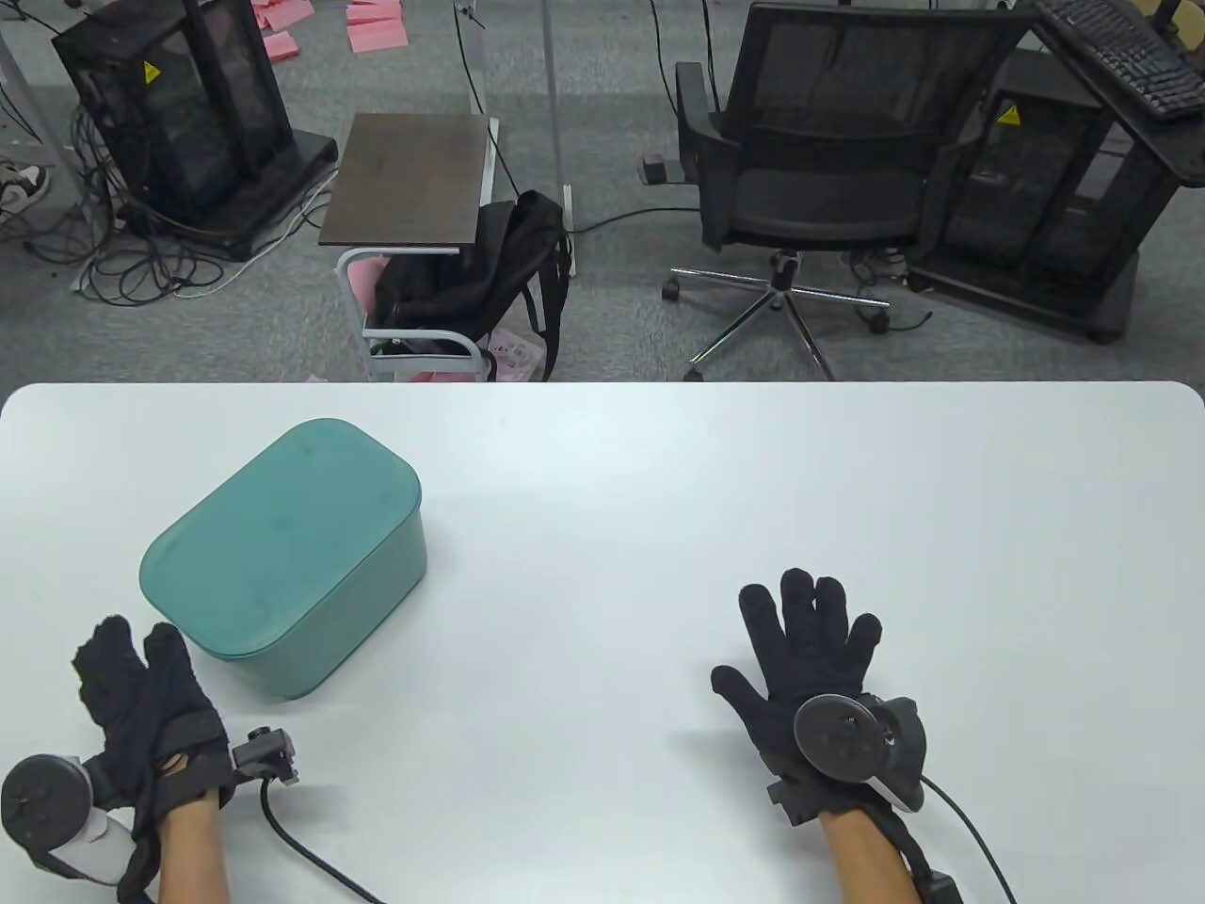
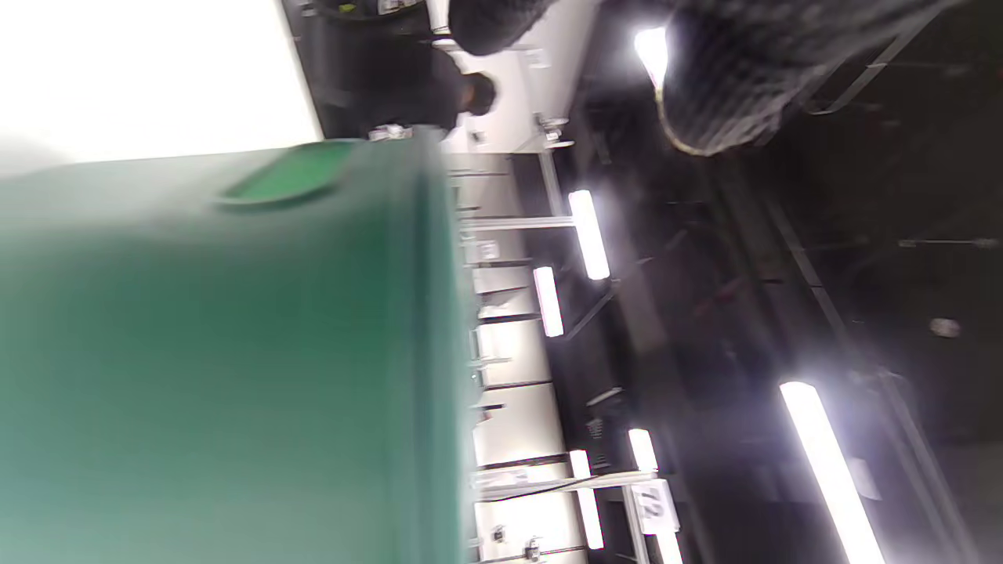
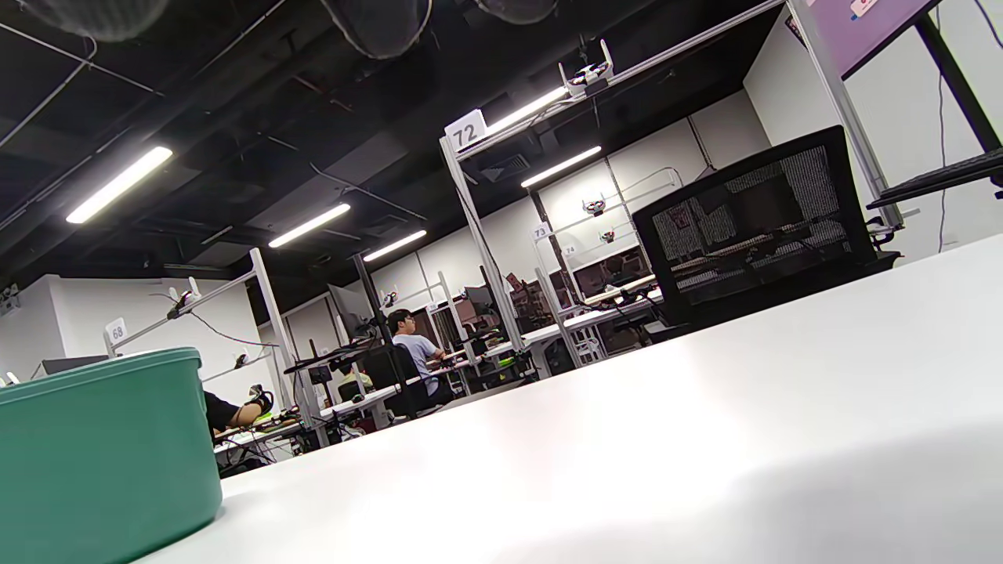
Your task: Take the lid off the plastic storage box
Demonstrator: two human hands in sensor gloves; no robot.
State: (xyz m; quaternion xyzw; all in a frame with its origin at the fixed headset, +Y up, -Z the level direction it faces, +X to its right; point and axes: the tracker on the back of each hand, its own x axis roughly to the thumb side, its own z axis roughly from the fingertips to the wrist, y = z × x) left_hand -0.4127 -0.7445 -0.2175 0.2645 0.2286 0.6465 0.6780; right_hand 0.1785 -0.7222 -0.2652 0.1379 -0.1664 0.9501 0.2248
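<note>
Both grips open beside unlabelled lidded green box [image 1: 282,556]; frame signs "72", "68"

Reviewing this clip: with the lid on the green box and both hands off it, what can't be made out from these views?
- Contents of the storage box: hidden by its frosted lid in the table view.
- Lid seam and box side: blurred in the left wrist view, too close to the camera.
- Left hand: finger pose unclear in the table view.
- Right hand: only fingertip edges show in the right wrist view.
</note>
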